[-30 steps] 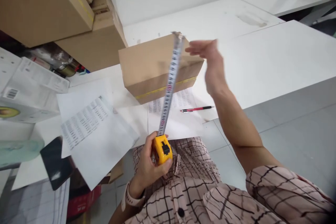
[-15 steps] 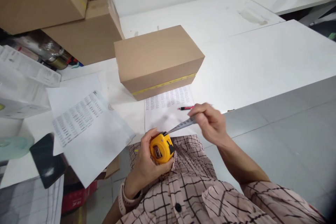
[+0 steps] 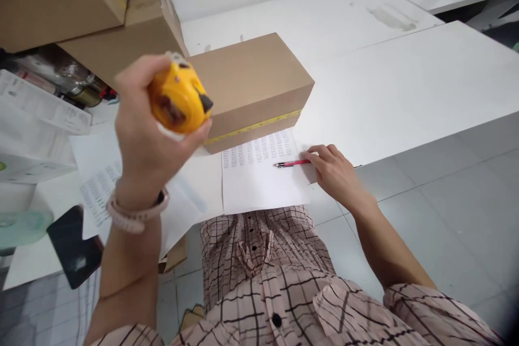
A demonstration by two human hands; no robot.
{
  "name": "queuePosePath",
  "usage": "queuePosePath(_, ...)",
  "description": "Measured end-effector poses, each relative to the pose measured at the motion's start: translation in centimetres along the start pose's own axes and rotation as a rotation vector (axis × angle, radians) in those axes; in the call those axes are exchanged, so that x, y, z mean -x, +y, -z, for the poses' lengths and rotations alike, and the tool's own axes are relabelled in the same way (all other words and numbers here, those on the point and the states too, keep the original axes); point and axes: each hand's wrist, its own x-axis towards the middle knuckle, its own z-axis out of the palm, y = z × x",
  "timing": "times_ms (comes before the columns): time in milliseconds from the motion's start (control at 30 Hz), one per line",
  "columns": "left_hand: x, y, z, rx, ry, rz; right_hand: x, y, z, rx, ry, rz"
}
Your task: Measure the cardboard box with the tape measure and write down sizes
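My left hand (image 3: 146, 124) is wrapped round a yellow tape measure (image 3: 180, 97), held up in front of the left end of a closed cardboard box (image 3: 251, 73). No blade shows drawn out of its case. On the table edge at the right, my right hand (image 3: 334, 173) has its fingertips closed on the rear end of a red pen (image 3: 290, 163). The pen lies across a printed sheet (image 3: 263, 189) whose top edge runs under the box. Yellow tape runs along the box's near side.
More printed papers (image 3: 95, 194) lie at the left, partly behind my left arm. A black tablet-like slab (image 3: 77, 251) is beside them. Large cardboard boxes (image 3: 133, 38) are stacked at the back left. The white table (image 3: 385, 81) stretches away to the right.
My left hand has risen with the tape measure from my lap to in front of the box. The drawn-out blade is gone from view. My right hand let go of it and moved onto the pen.
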Motion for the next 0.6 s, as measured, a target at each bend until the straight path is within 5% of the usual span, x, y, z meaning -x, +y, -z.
queuePosePath(67, -3.0, -1.6, -1.4, -0.121, -0.134, -0.154, -0.1, 0.0, -0.1, 0.039, -0.016, 0.057)
queuePosePath(133, -5.1, -3.3, -2.8, -0.181, -0.238, -0.165, -0.2, 0.1, -0.1, 0.061, -0.022, 0.096)
queuePosePath(233, -5.6, -4.2, -4.1, -0.243, -0.246, -0.176, -0.5, 0.5, -0.1, 0.072, -0.016, 0.126)
queuePosePath(333, -2.2, -3.0, -4.7, -0.349, -0.070, -0.362, -0.8, 1.3, 0.2, 0.069, 0.009, 0.150)
queuePosePath(400, 1.8, -2.0, -5.4, -0.261, -0.098, -0.525, -0.7, 1.9, 0.6, 0.036, 0.063, 0.141)
queuePosePath(467, 6.2, -1.3, -6.7, -0.104, -0.332, -0.635, -0.6, 2.3, 1.1, -0.034, 0.178, 0.087)
queuePosePath(600, 12.1, -0.9, -9.4, -0.144, -0.838, -0.562, -0.8, 1.2, 1.4, -0.332, 0.563, -0.091)
